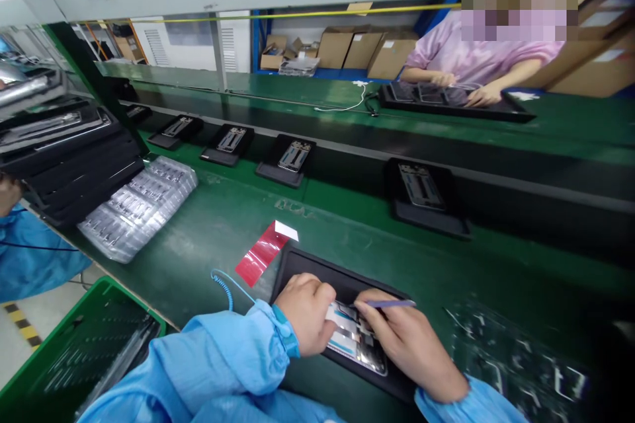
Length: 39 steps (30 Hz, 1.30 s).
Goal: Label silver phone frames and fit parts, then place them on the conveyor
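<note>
A phone assembly (360,348) lies in a black tray (317,264) at the near edge of the green bench. My left hand (306,312) is closed, its fingers curled and pressing on the left end of the phone assembly. My right hand (409,344) is closed on a thin purple-grey tool (391,303), held like a pen over the assembly. Both arms wear light blue sleeves. A blue coiled wrist strap cord (224,284) runs from my left wrist.
A red and white strip (264,251) lies left of the tray. Several black fixtures with phone assemblies (424,190) ride the conveyor behind. Clear blister trays (139,205) and stacked black trays (64,152) sit left. A green crate (89,344) stands below. A person in pink (471,59) works opposite.
</note>
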{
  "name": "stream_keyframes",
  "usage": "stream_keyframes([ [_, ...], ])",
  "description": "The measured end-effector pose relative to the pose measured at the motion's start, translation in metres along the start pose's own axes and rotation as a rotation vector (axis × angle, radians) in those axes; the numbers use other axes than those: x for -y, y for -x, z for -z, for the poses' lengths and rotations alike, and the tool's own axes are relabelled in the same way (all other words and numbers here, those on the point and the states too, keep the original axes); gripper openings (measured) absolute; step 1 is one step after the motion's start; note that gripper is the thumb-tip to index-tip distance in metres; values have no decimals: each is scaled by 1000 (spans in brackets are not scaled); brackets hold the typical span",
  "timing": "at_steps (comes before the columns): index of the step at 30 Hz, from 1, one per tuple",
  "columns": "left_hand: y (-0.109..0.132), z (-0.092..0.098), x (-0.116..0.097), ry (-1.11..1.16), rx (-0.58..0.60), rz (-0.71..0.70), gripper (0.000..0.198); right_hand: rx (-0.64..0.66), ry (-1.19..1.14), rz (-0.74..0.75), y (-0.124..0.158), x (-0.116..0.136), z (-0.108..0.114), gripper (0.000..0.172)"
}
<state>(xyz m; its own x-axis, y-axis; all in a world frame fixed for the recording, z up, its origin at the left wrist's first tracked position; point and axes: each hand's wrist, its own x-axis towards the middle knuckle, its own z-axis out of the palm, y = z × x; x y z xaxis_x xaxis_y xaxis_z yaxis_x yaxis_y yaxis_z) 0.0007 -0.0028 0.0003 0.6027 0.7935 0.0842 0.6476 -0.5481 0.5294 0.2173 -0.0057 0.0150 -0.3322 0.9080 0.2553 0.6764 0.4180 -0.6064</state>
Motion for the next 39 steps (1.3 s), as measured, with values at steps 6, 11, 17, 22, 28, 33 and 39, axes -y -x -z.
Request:
stream_keyframes([
  [6,0,2,-2,-3,5,4,35,10,-10,4,10,-1,-8,18],
  [11,-1,1,-1,-3,2,-5,36,-24,2,-12,17,2,-13,16],
  [17,0,-1,0,-1,-8,-16,35,-50,-16,7,20,1,-15,13],
  [22,0,-2,0,0,-17,-17,35,-44,14,52,20,1,-17,12],
  [28,0,-2,0,3,-18,-14,35,-23,16,29,18,3,-16,13],
  [33,2,-2,0,-8,-23,-14,34,6,-2,4,17,2,-16,15],
  [39,1,-2,-1,-8,-19,-10,34,31,-2,-12,14,0,-14,17],
])
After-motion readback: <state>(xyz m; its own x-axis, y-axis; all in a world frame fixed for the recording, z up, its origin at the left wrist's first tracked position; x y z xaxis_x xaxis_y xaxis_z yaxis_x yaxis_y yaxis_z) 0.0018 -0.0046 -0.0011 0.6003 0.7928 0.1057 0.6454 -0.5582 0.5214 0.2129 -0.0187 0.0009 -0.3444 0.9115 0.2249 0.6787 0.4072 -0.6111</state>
